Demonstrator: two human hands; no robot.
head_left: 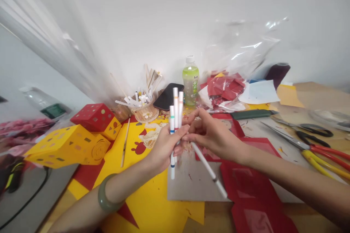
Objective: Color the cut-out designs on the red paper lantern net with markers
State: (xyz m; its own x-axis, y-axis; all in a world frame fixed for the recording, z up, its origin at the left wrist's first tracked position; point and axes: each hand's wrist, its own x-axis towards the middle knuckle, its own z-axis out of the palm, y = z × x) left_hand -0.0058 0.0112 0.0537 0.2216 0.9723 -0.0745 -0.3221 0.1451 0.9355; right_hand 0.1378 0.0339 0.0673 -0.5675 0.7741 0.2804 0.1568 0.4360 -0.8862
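Note:
My left hand (168, 145) is closed around three white marker pens (172, 125) held upright, with coloured bands near their ends. Right against it, my right hand (210, 133) has its fingers bent and pinched. Another white marker pen (209, 169) slants down to the right from the right fingertips, a dark band near its lower end. Its upper end is hidden by the fingers. Beneath the hands lie a grey board (188, 189) and yellow paper (147, 200). Red cut paper pieces (248, 182) lie under the right forearm.
A small basket (144, 113) of pens, a phone (167, 96) and a green drink bottle (190, 80) stand by the wall. Scissors (303, 145) lie to the right, beside a bag of red scraps (226, 87). Paper boxes (60, 145) are at left.

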